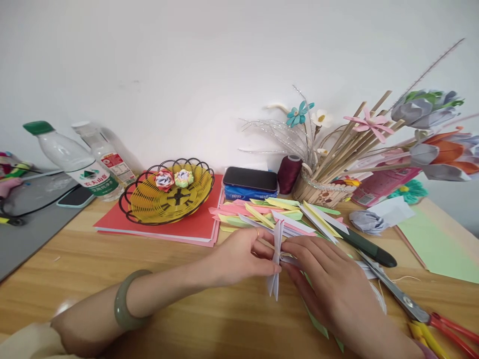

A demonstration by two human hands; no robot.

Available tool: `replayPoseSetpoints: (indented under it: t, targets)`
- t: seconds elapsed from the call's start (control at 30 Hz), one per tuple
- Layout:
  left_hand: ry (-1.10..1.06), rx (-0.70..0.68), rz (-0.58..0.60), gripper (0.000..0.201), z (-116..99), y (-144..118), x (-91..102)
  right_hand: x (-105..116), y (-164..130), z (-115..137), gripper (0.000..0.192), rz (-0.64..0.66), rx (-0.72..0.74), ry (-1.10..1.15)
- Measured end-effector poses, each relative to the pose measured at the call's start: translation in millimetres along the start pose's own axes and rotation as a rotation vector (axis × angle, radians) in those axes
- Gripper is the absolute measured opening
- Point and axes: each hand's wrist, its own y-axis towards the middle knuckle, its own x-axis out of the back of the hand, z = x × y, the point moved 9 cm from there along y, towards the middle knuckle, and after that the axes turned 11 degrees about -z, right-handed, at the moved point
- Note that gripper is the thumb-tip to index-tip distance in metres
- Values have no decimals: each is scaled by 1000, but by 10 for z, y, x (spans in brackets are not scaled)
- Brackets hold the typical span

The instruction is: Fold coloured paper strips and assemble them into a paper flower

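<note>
My left hand (241, 257) and my right hand (329, 281) meet at the middle of the wooden table (149, 299), both pinching a folded white paper piece (277, 259) that stands upright between the fingertips. A ring sits on a left finger and a green bangle (125, 301) on the left wrist. Just behind the hands lies a pile of folded paper strips (279, 213) in pink, yellow, green and white. A green paper (318, 324) lies partly hidden under my right hand.
Scissors (404, 299) with red handles and a dark pen (368, 247) lie to the right. A yellow wire basket (166, 194) with two paper flowers sits on red sheets (179, 230). Behind stand two water bottles (80, 167), a phone on a blue box (250, 183), a thread spool (289, 173) and a holder of sticks and paper flowers (325, 192).
</note>
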Motion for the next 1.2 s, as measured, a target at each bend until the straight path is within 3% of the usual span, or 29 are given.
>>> replayPoseSetpoints:
  t: [0.4, 0.57, 0.77, 0.9, 1.07, 1.2]
  targets:
    - [79, 48, -9, 31, 11, -50, -39, 31, -33, 33, 19, -37, -2, 127]
    - [68, 22, -5, 31, -35, -44, -25, 37, -47, -45, 11, -55, -34, 104]
    - [35, 6, -81, 42, -69, -35, 69, 62, -61, -197, 34, -22, -163, 133]
    - [49, -89, -139, 45, -129, -72, 118, 119, -76, -236, 34, -65, -171, 109]
    - [185, -223, -88, 33, -236, -154, 56, 211, -81, -184, 23, -180, -47, 22]
    - [357, -246, -109, 34, -252, -197, 32, 183, -76, -164, 20, -154, -38, 74]
